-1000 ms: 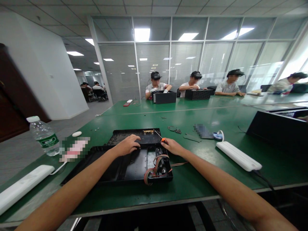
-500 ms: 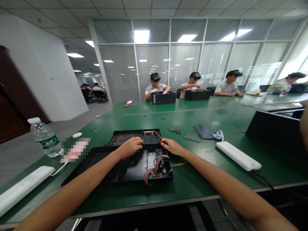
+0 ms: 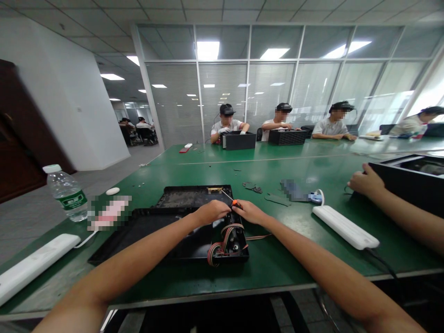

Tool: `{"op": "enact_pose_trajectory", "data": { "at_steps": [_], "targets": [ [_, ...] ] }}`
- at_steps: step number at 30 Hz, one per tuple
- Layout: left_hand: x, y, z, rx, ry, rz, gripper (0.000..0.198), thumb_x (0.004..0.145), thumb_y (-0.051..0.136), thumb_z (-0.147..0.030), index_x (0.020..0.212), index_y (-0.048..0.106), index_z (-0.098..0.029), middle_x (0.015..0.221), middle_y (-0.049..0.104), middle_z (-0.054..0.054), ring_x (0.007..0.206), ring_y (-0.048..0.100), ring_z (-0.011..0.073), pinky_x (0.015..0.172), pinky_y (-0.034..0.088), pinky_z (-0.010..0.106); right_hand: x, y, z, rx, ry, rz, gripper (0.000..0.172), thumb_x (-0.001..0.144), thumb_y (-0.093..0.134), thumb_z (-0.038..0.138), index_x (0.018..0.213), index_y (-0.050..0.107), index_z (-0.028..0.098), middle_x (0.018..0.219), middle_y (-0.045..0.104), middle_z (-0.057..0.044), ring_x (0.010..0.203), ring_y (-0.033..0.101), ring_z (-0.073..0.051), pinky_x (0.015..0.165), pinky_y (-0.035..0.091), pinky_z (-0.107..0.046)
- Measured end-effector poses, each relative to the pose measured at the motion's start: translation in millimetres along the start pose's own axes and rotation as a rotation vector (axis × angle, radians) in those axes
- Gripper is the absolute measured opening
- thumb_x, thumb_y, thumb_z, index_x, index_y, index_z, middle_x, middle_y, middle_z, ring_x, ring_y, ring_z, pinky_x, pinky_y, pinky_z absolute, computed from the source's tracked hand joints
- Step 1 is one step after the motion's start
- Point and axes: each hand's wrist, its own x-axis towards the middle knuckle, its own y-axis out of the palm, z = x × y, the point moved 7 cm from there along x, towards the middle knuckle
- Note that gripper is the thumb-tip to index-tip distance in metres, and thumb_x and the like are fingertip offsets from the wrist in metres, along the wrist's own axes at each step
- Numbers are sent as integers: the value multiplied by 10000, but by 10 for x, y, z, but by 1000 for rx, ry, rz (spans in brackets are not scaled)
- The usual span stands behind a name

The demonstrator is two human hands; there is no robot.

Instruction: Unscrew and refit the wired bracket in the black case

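My right hand (image 3: 250,212) is closed around the orange handle of a screwdriver (image 3: 236,203), whose thin shaft points up and left toward a brass-coloured strip (image 3: 215,190). That strip sits along the far edge of a black panel (image 3: 180,196). Just left of the handle is my left hand (image 3: 215,212), its fingers drawn together; whatever they pinch, if anything, is hidden. Below both hands an open black casing (image 3: 149,243) lies flat on the table. Striped ribbon wires (image 3: 222,247) loop over its right end.
A water bottle (image 3: 69,194) and a white power strip (image 3: 38,263) stand left on the green table (image 3: 270,249). To the right lie another power strip (image 3: 345,226) and dark scraps (image 3: 252,187). Another person's hand (image 3: 366,182) holds a black case (image 3: 412,185). Several people sit opposite.
My left hand has moved right, across the casing to beside the screwdriver handle. My right hand keeps its grip. At the right, another person's hand has come onto the black case, which has shifted.
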Motion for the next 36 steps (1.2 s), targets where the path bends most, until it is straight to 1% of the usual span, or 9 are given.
{"op": "enact_pose_trajectory", "data": {
  "at_steps": [2,8,19,25,27,29,31,33,36],
  "targets": [
    [-30,41,2,-37,-10,-8,173,861,454,-159,914,617,-134,906,650,59,850,593,142,797,425,225,9,2,-11,14,-2,1,262,849,421,380,913,579,181,874,621,-48,790,539,-171,719,384,-265],
    [-89,20,74,-71,-70,-47,160,832,482,-148,900,626,-135,904,655,58,849,597,141,792,430,223,23,12,-12,26,-6,14,283,856,401,396,913,568,176,863,618,-45,777,546,-169,705,388,-265],
    [-100,75,77,-35,-61,-84,138,823,493,-160,887,611,-129,896,645,66,859,590,154,811,437,257,27,17,-43,42,10,14,296,849,414,406,915,582,172,864,626,-49,776,548,-176,719,393,-276],
    [-111,68,37,-104,-26,-119,115,811,487,-132,845,597,-123,930,635,75,888,577,145,849,433,266,15,24,-23,62,10,5,269,841,421,407,926,550,187,838,599,-40,767,528,-168,717,382,-279],
    [-112,55,30,-143,-15,-113,109,802,489,-124,830,594,-126,946,633,72,901,573,142,852,431,265,17,11,-32,74,16,-37,275,816,451,418,949,511,185,850,574,-34,760,510,-158,708,379,-275],
    [-109,42,28,-172,-16,-93,108,793,491,-118,824,594,-130,943,632,65,891,574,138,842,432,261,19,-55,-84,97,63,-117,292,767,504,409,947,459,183,822,535,-16,719,481,-141,670,376,-263],
    [-106,26,26,-192,-20,-77,110,788,490,-114,820,593,-132,926,631,60,875,574,134,831,433,257,14,-158,-153,190,127,-165,260,739,508,355,914,410,191,743,480,20,640,440,-117,600,365,-243],
    [-105,11,19,-205,-18,-66,104,784,494,-113,820,589,-133,915,624,59,871,569,136,825,432,256,4,-287,-183,366,163,-133,209,718,481,287,878,375,204,669,421,52,554,395,-94,521,333,-220],
    [-107,3,23,-206,-39,-51,141,780,508,-113,905,570,-134,897,608,52,838,562,135,798,440,252,-35,-606,-112,589,127,-88,248,658,512,229,875,395,204,662,408,61,489,366,-66,453,285,-198]
  ]
}}
